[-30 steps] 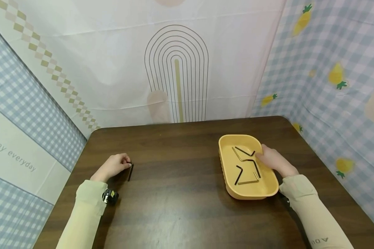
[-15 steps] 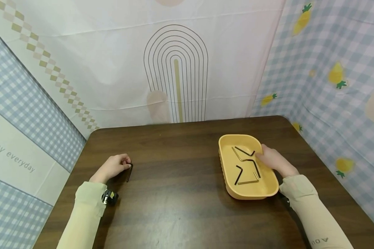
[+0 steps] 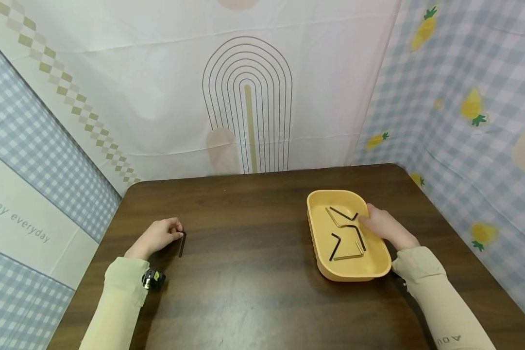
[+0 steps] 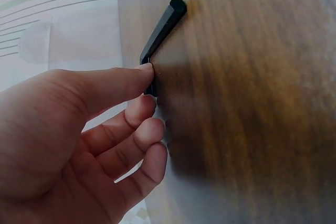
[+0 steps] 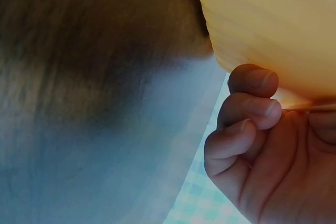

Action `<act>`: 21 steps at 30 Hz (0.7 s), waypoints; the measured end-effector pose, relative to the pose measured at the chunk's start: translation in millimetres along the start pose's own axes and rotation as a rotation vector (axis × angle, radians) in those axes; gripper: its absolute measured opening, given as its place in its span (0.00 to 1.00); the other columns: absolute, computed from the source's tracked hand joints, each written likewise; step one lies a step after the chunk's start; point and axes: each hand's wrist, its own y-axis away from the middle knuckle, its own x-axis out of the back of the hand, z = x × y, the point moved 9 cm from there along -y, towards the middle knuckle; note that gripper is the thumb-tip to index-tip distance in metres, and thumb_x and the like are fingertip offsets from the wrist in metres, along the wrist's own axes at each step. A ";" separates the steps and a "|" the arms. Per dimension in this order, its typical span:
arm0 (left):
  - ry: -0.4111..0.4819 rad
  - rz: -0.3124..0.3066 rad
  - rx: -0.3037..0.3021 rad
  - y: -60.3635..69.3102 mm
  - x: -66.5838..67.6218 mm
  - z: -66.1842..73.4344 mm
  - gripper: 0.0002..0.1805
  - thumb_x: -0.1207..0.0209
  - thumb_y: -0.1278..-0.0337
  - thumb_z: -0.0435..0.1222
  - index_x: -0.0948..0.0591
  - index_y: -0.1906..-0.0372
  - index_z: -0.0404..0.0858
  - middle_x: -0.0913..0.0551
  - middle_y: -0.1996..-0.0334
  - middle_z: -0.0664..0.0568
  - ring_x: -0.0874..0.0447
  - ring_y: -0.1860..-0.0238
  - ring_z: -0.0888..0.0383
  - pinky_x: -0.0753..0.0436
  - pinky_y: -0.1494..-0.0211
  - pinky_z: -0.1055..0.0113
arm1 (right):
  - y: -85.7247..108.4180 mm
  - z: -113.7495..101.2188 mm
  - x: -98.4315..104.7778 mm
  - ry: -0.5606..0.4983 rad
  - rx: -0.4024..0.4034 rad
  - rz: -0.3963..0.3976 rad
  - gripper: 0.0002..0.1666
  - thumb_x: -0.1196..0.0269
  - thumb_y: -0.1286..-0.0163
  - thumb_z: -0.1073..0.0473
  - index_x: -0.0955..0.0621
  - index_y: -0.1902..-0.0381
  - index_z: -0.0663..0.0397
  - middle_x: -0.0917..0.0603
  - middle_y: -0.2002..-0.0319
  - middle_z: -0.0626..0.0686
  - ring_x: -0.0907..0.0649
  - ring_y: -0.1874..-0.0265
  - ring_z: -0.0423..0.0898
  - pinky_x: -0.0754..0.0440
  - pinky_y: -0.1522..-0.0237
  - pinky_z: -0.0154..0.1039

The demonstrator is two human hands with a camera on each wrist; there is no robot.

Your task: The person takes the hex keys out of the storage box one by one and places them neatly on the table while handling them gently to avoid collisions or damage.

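In the head view my left hand (image 3: 157, 237) is over the left side of the table, pinching a black hex key (image 3: 181, 246) by its short arm near the bend. The left wrist view shows the thumb (image 4: 123, 82) on the hex key (image 4: 165, 29), whose long arm points away from the hand; the other fingers curl loosely below. Over on the right, my right hand (image 3: 386, 226) grips the right rim of a yellow plastic basket (image 3: 373, 260). Curled right fingers (image 5: 252, 111) show against the basket's outer side (image 5: 268, 19).
Several hex keys lie loose in the basket, some black (image 3: 334, 247), others brass-coloured (image 3: 347, 256). A dark wood table (image 3: 245, 253) spans the space between the hands. Patterned cloth (image 3: 323, 97) hangs behind it and along both sides.
My left hand has sunk very slightly towards the near side, and the hex key has swung a little in its fingers. The right hand and basket look the same.
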 end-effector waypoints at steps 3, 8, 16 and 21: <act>-0.016 0.003 -0.018 -0.2 1.3 2.5 0.03 0.37 0.38 0.31 0.21 0.65 0.38 0.25 0.74 0.53 0.28 0.72 0.57 0.29 0.64 0.60 | 0.5 -0.2 -0.3 -0.004 -0.003 -0.001 0.36 0.54 0.19 0.57 0.51 0.28 0.79 0.16 0.66 0.63 0.13 0.76 0.50 0.15 0.73 0.45; -0.049 0.007 -0.034 -2.7 2.9 3.5 0.04 0.36 0.40 0.31 0.21 0.66 0.38 0.25 0.76 0.54 0.29 0.74 0.58 0.28 0.65 0.60 | 1.2 0.1 -0.4 0.008 -0.004 0.000 0.37 0.54 0.19 0.56 0.52 0.28 0.81 0.17 0.61 0.66 0.13 0.73 0.49 0.15 0.71 0.45; -0.083 -0.001 -0.039 -12.2 11.6 12.4 0.04 0.36 0.39 0.31 0.21 0.67 0.38 0.25 0.74 0.53 0.27 0.71 0.55 0.27 0.63 0.57 | 0.0 1.1 -2.2 0.034 -0.013 -0.002 0.38 0.54 0.19 0.56 0.53 0.28 0.82 0.20 0.54 0.72 0.13 0.69 0.49 0.16 0.67 0.46; -0.086 0.019 -0.063 -26.4 18.7 31.6 0.03 0.37 0.38 0.32 0.20 0.66 0.37 0.21 0.71 0.51 0.23 0.69 0.53 0.24 0.62 0.54 | -0.7 0.2 -1.0 0.050 -0.010 0.013 0.37 0.55 0.20 0.57 0.50 0.29 0.82 0.20 0.53 0.73 0.13 0.68 0.50 0.16 0.67 0.46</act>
